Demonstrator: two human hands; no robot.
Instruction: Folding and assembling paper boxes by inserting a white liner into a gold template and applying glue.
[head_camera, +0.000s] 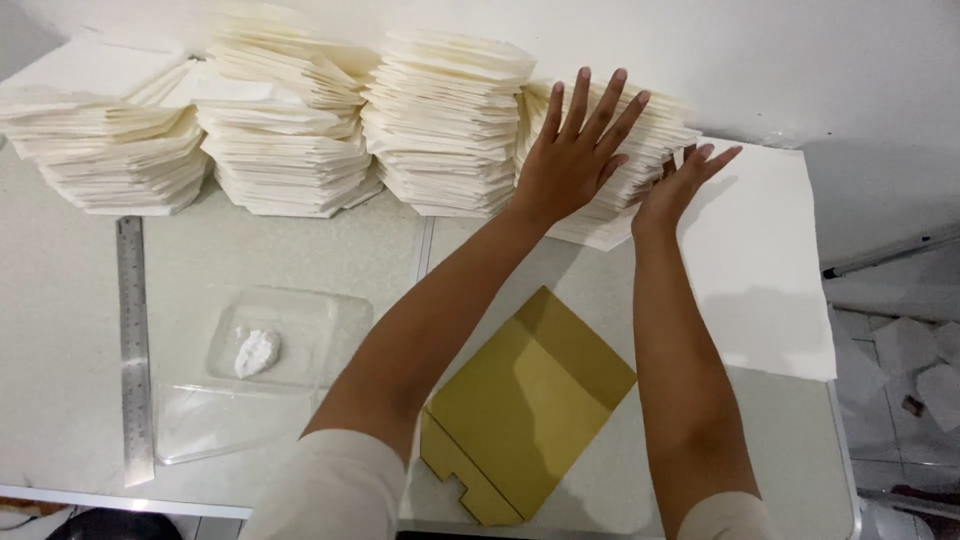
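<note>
Both hands lie flat, fingers spread, gripping nothing: left hand (573, 150) atop the rightmost stack of cream folded paper pieces (640, 150), right hand (683, 182) against its side. Three similar stacks (300, 130) stand left of it.

Left hand (572, 150) lies flat, fingers spread, on the rightmost paper stack (655, 140); right hand (680, 185) touches its side. A yellow template (525, 400) rests on the counter (300, 250).

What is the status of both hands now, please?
Left hand flat on rightmost paper stack. Right hand at its side. Nothing blocking.
</note>
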